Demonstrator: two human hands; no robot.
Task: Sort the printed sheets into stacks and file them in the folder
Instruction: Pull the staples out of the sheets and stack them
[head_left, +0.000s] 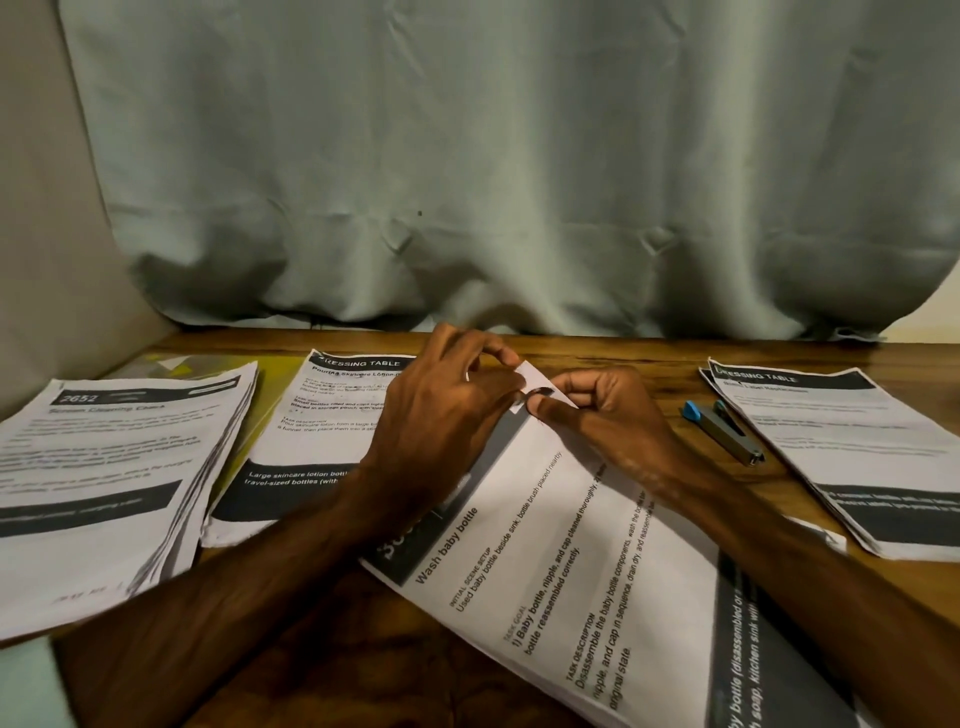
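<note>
A stack of printed sheets headed "Wash baby bottle" (561, 561) lies turned at an angle in front of me on the wooden table (649, 353). My left hand (441, 410) and my right hand (608, 410) meet at its far corner, and both pinch that corner, which is bent up between the fingertips. Three more stacks lie flat: a thick one (109, 467) at the left, one headed "Dressing table" (311, 431) behind my left hand, and another (852, 447) at the right. A yellowish folder (249, 436) shows under the left stacks.
A small stapler (724, 431) with a blue end lies on the table between my right hand and the right stack. A grey-green curtain (493, 182) hangs close behind the table's far edge.
</note>
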